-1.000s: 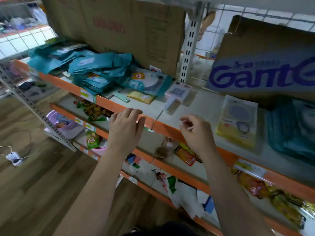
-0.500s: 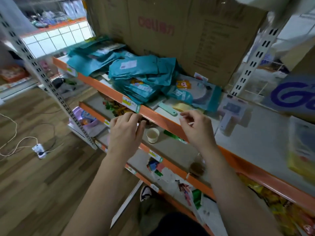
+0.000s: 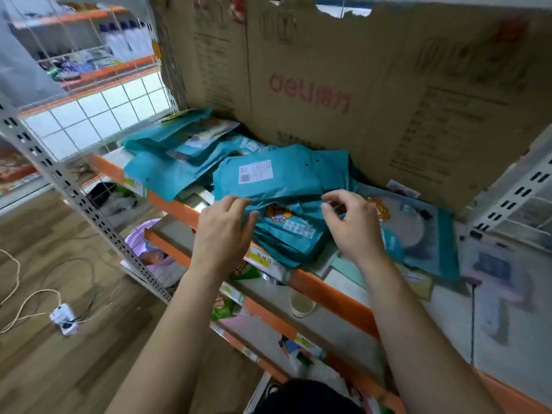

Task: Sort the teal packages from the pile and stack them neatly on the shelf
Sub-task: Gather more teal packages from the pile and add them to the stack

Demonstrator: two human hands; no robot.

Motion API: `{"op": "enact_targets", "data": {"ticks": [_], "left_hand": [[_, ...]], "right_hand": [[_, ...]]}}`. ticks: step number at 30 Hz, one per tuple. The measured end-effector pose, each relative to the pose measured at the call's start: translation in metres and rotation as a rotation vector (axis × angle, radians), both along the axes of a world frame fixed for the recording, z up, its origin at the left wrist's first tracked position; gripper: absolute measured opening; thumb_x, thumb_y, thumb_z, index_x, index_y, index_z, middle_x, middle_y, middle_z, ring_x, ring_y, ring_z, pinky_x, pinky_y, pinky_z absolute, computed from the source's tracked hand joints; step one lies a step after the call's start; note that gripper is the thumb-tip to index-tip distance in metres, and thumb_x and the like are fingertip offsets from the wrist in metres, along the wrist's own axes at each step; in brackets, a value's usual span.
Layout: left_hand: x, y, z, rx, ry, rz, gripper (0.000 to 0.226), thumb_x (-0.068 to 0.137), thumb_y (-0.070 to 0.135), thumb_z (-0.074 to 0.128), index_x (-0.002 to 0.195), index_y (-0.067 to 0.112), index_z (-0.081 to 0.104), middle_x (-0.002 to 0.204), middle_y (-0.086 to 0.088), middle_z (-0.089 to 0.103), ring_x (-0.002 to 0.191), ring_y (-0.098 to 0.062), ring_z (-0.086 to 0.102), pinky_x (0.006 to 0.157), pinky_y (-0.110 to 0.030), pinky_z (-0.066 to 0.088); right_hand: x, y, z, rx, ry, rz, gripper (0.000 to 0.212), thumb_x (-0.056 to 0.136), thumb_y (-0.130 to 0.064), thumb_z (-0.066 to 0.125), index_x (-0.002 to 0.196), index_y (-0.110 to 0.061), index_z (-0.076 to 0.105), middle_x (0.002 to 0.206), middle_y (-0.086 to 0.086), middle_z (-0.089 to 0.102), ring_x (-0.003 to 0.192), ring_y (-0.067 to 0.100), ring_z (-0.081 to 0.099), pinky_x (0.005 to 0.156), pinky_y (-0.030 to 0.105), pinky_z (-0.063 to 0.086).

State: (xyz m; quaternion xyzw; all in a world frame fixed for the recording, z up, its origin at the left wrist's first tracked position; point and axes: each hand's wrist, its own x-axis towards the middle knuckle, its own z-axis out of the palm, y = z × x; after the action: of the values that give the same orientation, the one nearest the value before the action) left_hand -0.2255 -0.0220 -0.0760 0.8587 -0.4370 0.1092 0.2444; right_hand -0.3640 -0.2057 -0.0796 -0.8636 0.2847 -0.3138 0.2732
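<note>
A loose pile of teal packages (image 3: pixel 283 177) lies on the orange-edged shelf (image 3: pixel 334 291), its top one bearing a white label. More teal packages (image 3: pixel 179 150) lie spread toward the shelf's left end. My left hand (image 3: pixel 222 234) rests at the pile's front left edge, fingers curled against a package with a cartoon print (image 3: pixel 286 225). My right hand (image 3: pixel 352 225) hovers over the pile's right side, fingers bent and apart, thumb and forefinger near the top package's lower edge. Neither hand clearly grips anything.
A big brown cardboard box (image 3: pixel 343 85) stands right behind the pile. A larger teal pack with a round window (image 3: pixel 418 231) lies to the right, then a pale pink item (image 3: pixel 493 273). A paper cup (image 3: pixel 301 304) sits one shelf lower. A power strip (image 3: pixel 63 319) lies on the wood floor.
The view has swung left and closer to the teal pile. Both hands rose from the shelf's front edge and now reach onto the pile.
</note>
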Motion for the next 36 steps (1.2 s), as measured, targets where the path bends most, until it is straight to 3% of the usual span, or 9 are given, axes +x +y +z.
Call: {"op": "enact_targets", "data": {"ticks": [6,10,13,17,23,28,30,32,36], "left_hand": [[0.046,-0.029,-0.010,0.051,0.052,-0.131,0.036,0.098,0.026,0.053,0.122,0.002,0.061,0.121,-0.014,0.063,0.107,-0.031,0.060,0.091,-0.041,0.047],[0.075,-0.056,-0.016,0.102,0.058,-0.281,0.042,0.097,0.034,0.052,0.129,0.007,0.055,0.134,-0.012,0.054,0.123,-0.032,0.049,0.101,-0.040,0.037],[0.089,-0.068,-0.022,0.196,0.060,-0.320,0.059,0.096,0.053,0.044,0.144,0.019,0.042,0.152,-0.004,0.039,0.141,-0.028,0.031,0.112,-0.041,0.026],[0.100,-0.071,-0.028,0.235,-0.025,-0.354,0.067,0.091,0.066,0.041,0.145,0.026,0.041,0.151,-0.001,0.040,0.140,-0.027,0.033,0.105,-0.041,0.032],[0.108,-0.075,-0.025,0.247,-0.125,-0.447,0.048,0.097,0.054,0.039,0.135,0.027,0.053,0.133,0.006,0.054,0.123,-0.024,0.046,0.084,-0.037,0.040],[0.106,-0.067,-0.012,-0.009,0.021,-0.502,0.030,0.099,0.034,0.051,0.112,0.018,0.072,0.116,0.001,0.070,0.108,-0.027,0.063,0.076,-0.039,0.054],[0.112,-0.064,-0.001,-0.153,0.069,-0.493,0.024,0.096,0.032,0.058,0.104,0.017,0.076,0.108,-0.001,0.074,0.099,-0.024,0.069,0.067,-0.035,0.054],[0.124,-0.062,0.014,-0.251,0.051,-0.467,0.024,0.095,0.032,0.058,0.089,0.015,0.075,0.088,-0.005,0.075,0.080,-0.029,0.069,0.057,-0.029,0.044],[0.152,-0.057,0.046,-0.406,0.121,-0.402,0.040,0.097,0.031,0.054,0.063,0.011,0.049,0.052,0.001,0.043,0.054,-0.026,0.043,0.052,-0.038,0.033]], "right_hand": [[0.019,-0.001,-0.002,-0.010,0.023,-0.083,0.012,0.093,-0.018,0.060,0.101,-0.015,0.069,0.096,-0.001,0.067,0.079,0.006,0.058,0.066,0.006,0.039],[0.026,0.004,-0.002,-0.027,0.016,-0.207,0.012,0.093,-0.017,0.061,0.100,-0.015,0.070,0.092,-0.005,0.064,0.075,-0.001,0.054,0.065,0.002,0.037],[0.029,0.014,-0.002,-0.031,0.025,-0.308,0.011,0.093,-0.017,0.061,0.100,-0.014,0.070,0.087,-0.012,0.061,0.075,-0.001,0.053,0.064,0.003,0.038],[0.031,0.030,-0.008,0.009,0.028,-0.422,0.011,0.094,-0.018,0.059,0.100,-0.017,0.068,0.084,-0.019,0.055,0.077,-0.008,0.053,0.062,0.002,0.037],[0.038,0.052,-0.009,-0.037,-0.013,-0.543,0.010,0.093,-0.017,0.060,0.098,-0.016,0.069,0.090,-0.005,0.064,0.082,0.010,0.059,0.070,0.023,0.048],[0.041,0.060,-0.006,-0.044,-0.018,-0.579,0.011,0.092,-0.015,0.061,0.098,-0.014,0.069,0.092,-0.002,0.066,0.085,0.015,0.061,0.075,0.033,0.052],[0.042,0.061,-0.006,-0.030,-0.021,-0.597,0.011,0.092,-0.016,0.061,0.099,-0.014,0.069,0.095,-0.001,0.068,0.086,0.015,0.062,0.076,0.032,0.053],[0.044,0.061,-0.005,-0.013,-0.021,-0.607,0.012,0.093,-0.018,0.061,0.101,-0.015,0.069,0.097,-0.001,0.069,0.088,0.014,0.062,0.076,0.029,0.052],[0.052,0.058,-0.004,0.016,-0.038,-0.574,0.012,0.093,-0.017,0.061,0.101,-0.015,0.070,0.093,-0.003,0.068,0.085,0.010,0.060,0.070,0.005,0.040]]}}
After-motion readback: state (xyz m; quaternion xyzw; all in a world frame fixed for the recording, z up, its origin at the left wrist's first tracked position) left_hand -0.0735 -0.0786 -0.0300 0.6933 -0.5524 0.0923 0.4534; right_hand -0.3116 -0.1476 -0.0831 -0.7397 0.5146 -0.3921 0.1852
